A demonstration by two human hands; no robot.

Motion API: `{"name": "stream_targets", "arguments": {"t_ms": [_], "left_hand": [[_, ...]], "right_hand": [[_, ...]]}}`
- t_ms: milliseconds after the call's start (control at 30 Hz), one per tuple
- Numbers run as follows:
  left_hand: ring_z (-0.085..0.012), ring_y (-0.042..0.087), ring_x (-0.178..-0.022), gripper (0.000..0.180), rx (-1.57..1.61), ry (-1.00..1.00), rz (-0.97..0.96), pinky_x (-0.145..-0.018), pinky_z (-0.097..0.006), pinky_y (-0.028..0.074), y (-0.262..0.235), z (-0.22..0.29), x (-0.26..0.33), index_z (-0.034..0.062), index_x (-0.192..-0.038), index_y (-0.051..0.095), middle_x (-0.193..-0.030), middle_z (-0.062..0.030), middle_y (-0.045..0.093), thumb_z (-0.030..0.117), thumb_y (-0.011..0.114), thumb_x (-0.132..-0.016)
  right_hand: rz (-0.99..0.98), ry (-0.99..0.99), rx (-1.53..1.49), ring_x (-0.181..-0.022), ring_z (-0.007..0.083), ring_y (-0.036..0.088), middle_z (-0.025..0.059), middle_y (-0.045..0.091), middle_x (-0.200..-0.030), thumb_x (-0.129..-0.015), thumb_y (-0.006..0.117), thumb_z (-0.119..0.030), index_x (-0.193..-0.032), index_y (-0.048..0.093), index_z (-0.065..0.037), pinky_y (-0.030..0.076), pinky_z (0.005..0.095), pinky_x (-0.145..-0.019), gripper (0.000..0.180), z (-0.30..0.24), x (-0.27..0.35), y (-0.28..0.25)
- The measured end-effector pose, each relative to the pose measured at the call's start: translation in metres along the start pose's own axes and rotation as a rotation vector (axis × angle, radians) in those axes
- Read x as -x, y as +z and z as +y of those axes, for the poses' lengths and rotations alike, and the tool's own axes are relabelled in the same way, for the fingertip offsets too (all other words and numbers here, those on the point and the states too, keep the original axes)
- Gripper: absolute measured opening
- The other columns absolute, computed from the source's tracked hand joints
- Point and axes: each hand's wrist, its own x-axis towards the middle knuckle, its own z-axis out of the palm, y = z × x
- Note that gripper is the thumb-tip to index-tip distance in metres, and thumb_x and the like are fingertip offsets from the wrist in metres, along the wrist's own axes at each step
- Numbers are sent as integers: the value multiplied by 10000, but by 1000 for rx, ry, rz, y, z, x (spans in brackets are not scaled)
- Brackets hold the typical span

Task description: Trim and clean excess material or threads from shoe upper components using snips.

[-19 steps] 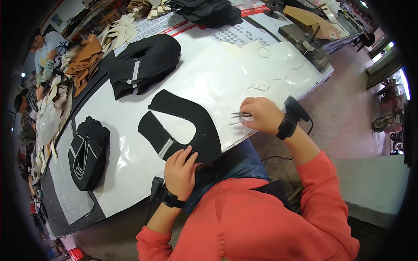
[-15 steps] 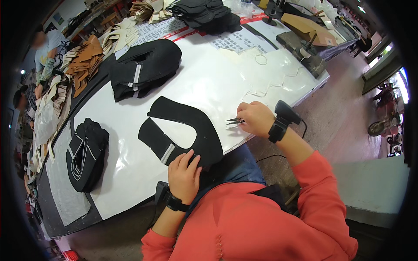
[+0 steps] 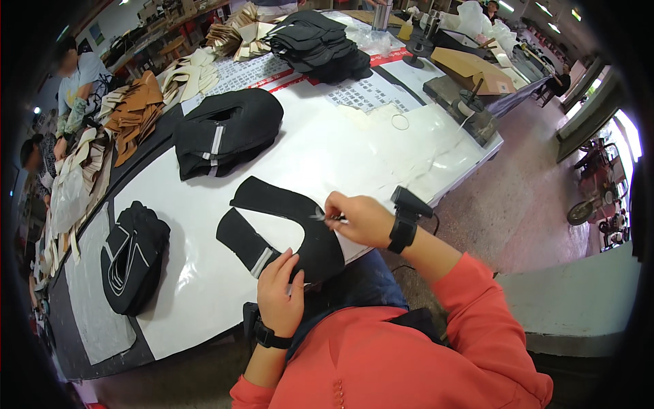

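Black U-shaped piece (image 3: 283,228) flat on table (image 3: 354,157); left hand (image 3: 279,294) pins near end, open; right hand (image 3: 360,219) pinches snips (image 3: 325,217) at right edge.

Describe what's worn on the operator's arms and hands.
Both hands are bare, no gloves. The left hand has a black wristband at the wrist. The right hand has a black wrist strap carrying a small black boxy device. Orange-red long sleeves cover both forearms.
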Motion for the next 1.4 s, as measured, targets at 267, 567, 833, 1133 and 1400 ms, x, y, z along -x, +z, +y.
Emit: {"name": "stream_targets", "arguments": {"t_ms": [267, 567, 833, 1133, 1400], "left_hand": [[-208, 665, -947, 376, 291, -112, 48, -868, -306, 510, 1, 14, -5, -2, -1298, 588, -1153, -119, 658, -22, 598, -923], [-208, 642, -734, 131, 286, -123, 103, -618, -287, 504, 3, 18, -1, 0, -1052, 686, -911, -113, 669, 16, 634, -933], [-229, 620, -820, 42, 153, -120, 137, -650, -295, 477, -6, 17, 16, -13, -927, 668, -976, -117, 648, -23, 651, -890], [-270, 613, -1032, 93, -271, -448, 625, -853, -339, 494, -104, -83, 104, -11, -971, 614, -1119, -144, 641, 67, 564, -979], [-349, 662, -879, 174, -989, -638, 845, -825, -427, 520, -208, -113, 174, -3, -941, 720, -947, -188, 704, 149, 634, -931]], "right_hand": [[-328, 48, -425, -797, 239, 686, 116, 690, -842, -875, 609, 3, -986, 498, -32, 527, 335, -729, 161, -48, 1, 7], [-300, 15, -446, -729, 237, 670, 112, 683, -824, -882, 666, -65, -967, 536, -40, 496, 343, -646, 157, -48, 4, 15], [-325, -86, -288, -750, 328, 675, 120, 692, -804, -870, 689, -186, -958, 643, -70, 507, 390, -645, 153, -54, 7, 11], [-351, -208, -62, -769, 304, 672, 82, 706, -839, -842, 711, -197, -941, 710, -95, 514, 387, -653, 142, -67, 2, -12], [-335, -135, -26, -772, 289, 680, 86, 711, -852, -844, 735, -195, -954, 717, -91, 517, 366, -658, 152, -56, 2, -45]]}}
